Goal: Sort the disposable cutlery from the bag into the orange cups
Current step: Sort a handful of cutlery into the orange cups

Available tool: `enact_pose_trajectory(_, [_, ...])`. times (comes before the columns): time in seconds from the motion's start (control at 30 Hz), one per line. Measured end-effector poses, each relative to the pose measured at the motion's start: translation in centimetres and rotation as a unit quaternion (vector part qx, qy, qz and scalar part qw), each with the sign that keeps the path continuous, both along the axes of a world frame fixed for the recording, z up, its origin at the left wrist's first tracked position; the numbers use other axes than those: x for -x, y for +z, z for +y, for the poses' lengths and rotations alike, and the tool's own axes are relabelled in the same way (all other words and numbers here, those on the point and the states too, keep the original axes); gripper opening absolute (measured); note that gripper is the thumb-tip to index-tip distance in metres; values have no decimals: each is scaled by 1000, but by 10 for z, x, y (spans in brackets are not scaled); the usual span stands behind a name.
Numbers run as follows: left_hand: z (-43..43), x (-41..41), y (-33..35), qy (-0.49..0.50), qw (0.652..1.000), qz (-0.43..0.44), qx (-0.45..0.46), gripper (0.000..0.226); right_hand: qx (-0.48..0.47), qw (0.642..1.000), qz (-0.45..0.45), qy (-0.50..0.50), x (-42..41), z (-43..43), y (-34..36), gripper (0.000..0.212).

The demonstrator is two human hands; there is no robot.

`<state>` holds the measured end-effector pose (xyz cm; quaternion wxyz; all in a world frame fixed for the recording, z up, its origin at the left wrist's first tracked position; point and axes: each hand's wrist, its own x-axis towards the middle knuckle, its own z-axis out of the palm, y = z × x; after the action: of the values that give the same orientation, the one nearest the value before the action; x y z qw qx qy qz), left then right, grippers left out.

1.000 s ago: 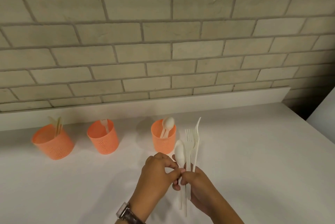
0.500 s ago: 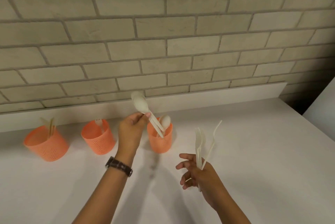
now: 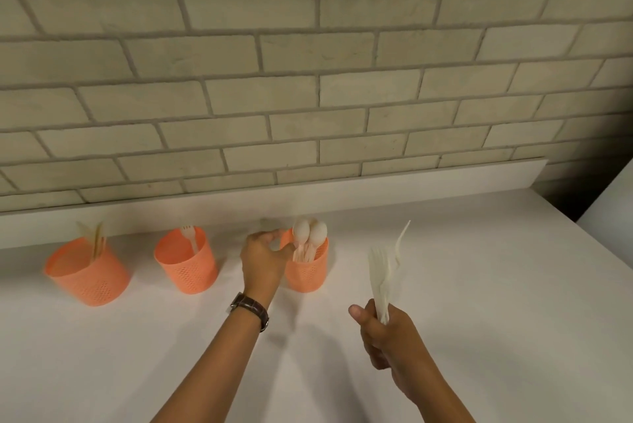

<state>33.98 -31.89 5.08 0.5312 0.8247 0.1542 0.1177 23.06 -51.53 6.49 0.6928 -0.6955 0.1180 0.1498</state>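
My left hand point(image 3: 263, 258) is at the rim of the rightmost orange cup point(image 3: 305, 273), fingers slack, nothing in it, right beside the spoons point(image 3: 310, 237) standing inside. My right hand point(image 3: 387, 337) has a fist round a bunch of forks and a knife point(image 3: 381, 273), upright over the table point(image 3: 479, 285).

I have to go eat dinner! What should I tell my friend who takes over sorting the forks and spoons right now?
Left hand: open, holding nothing, beside the rim of the right cup.
Right hand: grips a bunch of white forks and one knife.
Done: spoons stand in the right cup, a single fork in the middle cup, a few pieces, probably knives, in the left cup.
Left: the held forks likely go into the middle cup and the knife into the left cup. The bag is out of view.
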Motion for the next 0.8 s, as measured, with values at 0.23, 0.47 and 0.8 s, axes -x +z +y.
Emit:
enact_pose_trajectory(0.23, [12,57,29,-33,997,-62,42,19,104,993,-25,47,4,15,10,48])
enact_pose_trajectory(0.47, [65,110,35,19,994,-76,80,16,49,994,28,89,9,65,11,58])
enact_pose_trajectory(0.8, [175,153,49,12,994,-56,94,12,-41,976,-103,186,9,167,14,8])
